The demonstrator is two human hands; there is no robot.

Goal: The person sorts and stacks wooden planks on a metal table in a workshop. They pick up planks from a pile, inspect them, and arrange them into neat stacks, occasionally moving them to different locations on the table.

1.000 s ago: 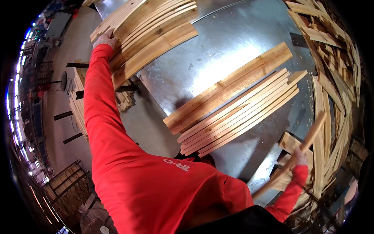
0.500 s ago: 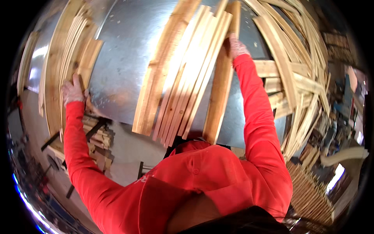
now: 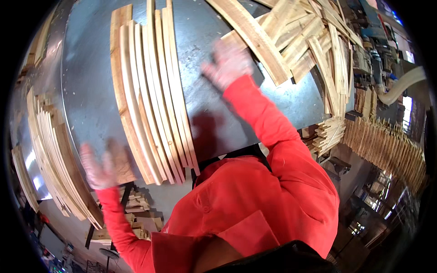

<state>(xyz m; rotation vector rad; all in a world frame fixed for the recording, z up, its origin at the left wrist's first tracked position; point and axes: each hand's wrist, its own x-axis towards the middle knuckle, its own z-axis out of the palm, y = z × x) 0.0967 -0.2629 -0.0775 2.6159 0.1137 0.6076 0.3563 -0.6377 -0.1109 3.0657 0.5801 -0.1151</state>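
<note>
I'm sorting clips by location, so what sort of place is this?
Probably a woodworking shop: wooden strips lie side by side on a metal-looking tabletop, loose boards are heaped toward its right, and a thick pale hose, perhaps for dust, shows beyond.

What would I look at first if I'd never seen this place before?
Probably the bright red shirt, filling the lower middle. Next, the long wooden boards lying side by side on the grey metal table, left of the middle, and the jumbled wood heap at upper right. Then the blurry left hand at lower left and the blurry right hand near the heap, both looking open.
</note>
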